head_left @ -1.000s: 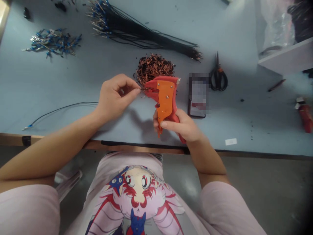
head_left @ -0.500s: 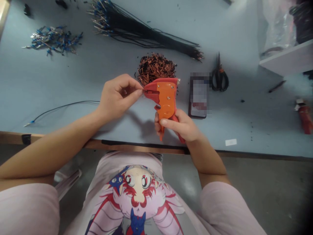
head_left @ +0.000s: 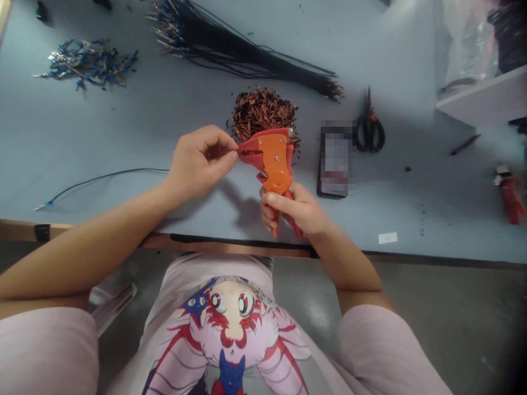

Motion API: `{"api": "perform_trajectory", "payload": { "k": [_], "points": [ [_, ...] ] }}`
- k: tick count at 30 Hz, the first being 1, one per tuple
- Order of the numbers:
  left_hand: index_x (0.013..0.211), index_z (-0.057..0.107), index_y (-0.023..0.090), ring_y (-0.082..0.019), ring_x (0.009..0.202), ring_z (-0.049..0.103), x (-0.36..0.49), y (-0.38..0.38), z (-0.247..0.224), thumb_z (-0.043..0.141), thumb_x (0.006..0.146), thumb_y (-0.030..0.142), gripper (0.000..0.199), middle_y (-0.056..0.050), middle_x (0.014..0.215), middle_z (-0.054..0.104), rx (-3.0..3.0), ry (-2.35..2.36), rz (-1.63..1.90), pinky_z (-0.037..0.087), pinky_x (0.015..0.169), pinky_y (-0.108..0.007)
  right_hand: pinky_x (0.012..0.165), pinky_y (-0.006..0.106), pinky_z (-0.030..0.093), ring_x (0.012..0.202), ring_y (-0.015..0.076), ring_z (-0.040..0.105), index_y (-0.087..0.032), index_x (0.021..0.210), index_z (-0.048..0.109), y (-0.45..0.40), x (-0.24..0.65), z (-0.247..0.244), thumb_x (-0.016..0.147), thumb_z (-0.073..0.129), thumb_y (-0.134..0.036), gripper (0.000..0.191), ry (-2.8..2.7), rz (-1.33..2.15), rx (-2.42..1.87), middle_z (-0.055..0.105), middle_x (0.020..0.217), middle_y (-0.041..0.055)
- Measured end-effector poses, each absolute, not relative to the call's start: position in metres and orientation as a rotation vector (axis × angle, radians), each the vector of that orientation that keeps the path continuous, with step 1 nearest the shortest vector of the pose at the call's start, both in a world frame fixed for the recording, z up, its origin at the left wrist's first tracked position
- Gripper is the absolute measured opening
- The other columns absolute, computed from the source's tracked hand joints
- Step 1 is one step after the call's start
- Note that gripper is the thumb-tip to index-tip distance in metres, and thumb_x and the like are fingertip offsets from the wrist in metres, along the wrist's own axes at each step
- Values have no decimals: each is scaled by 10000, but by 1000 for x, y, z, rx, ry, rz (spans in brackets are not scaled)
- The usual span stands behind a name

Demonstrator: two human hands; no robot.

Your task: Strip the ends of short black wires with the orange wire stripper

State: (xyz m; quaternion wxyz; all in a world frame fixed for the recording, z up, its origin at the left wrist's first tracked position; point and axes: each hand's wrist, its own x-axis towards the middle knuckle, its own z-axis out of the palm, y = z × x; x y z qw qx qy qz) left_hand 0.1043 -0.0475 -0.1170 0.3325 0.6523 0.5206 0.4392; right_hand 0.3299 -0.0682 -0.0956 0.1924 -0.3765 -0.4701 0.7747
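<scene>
My right hand (head_left: 294,208) is wrapped round the handles of an orange and red wire stripper (head_left: 276,164), its jaws pointing left. At the jaw tips, my left hand (head_left: 201,159) pinches the end of a black wire (head_left: 102,176). That wire trails out behind the left wrist across the table to a blue-collared metal terminal at its far end. The bit of wire between fingertips and jaws is mostly hidden. Just behind the stripper lies a heap of copper and black wire scraps (head_left: 263,112).
A bundle of black wires (head_left: 247,57) with blue terminals lies at the back. Left of it is a pile of blue terminals (head_left: 90,63). To the right are a phone (head_left: 334,159), black-handled scissors (head_left: 370,129) and a red-handled tool (head_left: 510,195). The table edge (head_left: 247,245) runs before me.
The wire stripper has shifted slightly left and its handles look closer together in my right hand. My left hand still pinches the wire at the jaws.
</scene>
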Motion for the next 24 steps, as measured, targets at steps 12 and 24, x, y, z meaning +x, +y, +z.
{"api": "perform_trajectory", "payload": {
  "k": [12, 24],
  "points": [
    [805, 625, 220, -162, 734, 637, 105, -47, -121, 638, 843, 285, 76, -12, 803, 691, 1657, 1324, 1137, 527, 660, -318, 345, 208, 408, 361, 54, 368, -206, 635, 425, -69, 323, -98, 832, 726, -523, 480, -1164, 2244, -1043, 374, 504, -96],
    [763, 601, 243, -142, 649, 573, 110, -57, -114, 605, 863, 242, 101, 7, 734, 635, 1930, 1377, 1210, 459, 625, -314, 643, 318, 527, 728, 159, 595, -178, 956, 592, -63, 340, -86, 801, 769, -406, 328, -1296, 1745, -1151, 624, 881, 38]
  ]
}}
